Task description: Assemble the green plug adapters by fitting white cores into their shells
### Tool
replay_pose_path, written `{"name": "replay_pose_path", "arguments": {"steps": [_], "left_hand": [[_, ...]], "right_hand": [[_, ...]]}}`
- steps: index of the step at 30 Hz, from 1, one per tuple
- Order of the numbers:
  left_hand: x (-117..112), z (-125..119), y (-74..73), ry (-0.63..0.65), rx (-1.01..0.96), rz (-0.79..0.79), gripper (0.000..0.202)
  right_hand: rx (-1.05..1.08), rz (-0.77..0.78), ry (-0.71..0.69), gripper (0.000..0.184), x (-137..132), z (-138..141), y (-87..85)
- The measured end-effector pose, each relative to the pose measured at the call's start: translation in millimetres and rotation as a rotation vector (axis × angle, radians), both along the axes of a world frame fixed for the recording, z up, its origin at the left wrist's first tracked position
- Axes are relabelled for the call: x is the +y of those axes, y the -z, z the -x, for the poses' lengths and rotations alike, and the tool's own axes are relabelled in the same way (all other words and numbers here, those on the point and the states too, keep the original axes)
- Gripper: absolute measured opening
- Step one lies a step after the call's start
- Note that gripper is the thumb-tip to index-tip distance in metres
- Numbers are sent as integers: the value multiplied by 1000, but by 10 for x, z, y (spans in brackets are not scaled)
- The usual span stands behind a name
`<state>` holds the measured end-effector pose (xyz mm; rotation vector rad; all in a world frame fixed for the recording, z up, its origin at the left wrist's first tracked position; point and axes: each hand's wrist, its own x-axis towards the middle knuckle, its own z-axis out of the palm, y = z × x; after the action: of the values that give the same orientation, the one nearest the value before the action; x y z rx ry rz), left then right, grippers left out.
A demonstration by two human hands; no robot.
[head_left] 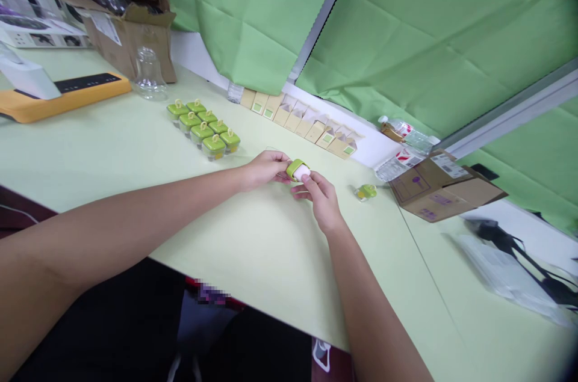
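In the middle of the view my two hands hold a small green lid [292,169] with a smooth white piece [302,173] set in it. My left hand [267,169] pinches the lid's left edge, and a thin clear outline shows by its fingers, too faint to name. The thumb of my right hand [321,194] presses on the white piece, its fingers curled underneath. To the left stand several small clear boxes with green lids [214,144] and pale loops, in two rows. Right of my hands, one more small green-topped clear box [365,192] lies apart.
Along the wall runs a row of small tan cartons [295,117]. A cardboard box [445,186] and plastic bottles [409,136] are at the right, near a black cable [510,243]. At left are a clear jar [149,74], an open carton [135,39] and a yellow-edged device [90,88].
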<state>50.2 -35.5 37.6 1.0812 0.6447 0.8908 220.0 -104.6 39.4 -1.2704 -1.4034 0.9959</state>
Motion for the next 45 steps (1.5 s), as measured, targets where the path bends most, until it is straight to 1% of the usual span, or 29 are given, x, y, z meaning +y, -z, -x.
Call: {"name": "replay_pose_path", "arguments": {"steps": [14, 29, 36, 45], "left_hand": [[-16, -5, -5, 4, 8, 2, 11], [-8, -7, -2, -1, 21, -16, 7], [-5, -4, 16, 6, 4, -15, 10], [-20, -5, -25, -8, 20, 2, 9]], "right_hand": [[1, 15, 7, 44, 1, 4, -2], [-12, 21, 7, 43, -5, -2, -2], [-5, 21, 6, 42, 2, -12, 6], [-5, 21, 12, 41, 2, -7, 3]]}}
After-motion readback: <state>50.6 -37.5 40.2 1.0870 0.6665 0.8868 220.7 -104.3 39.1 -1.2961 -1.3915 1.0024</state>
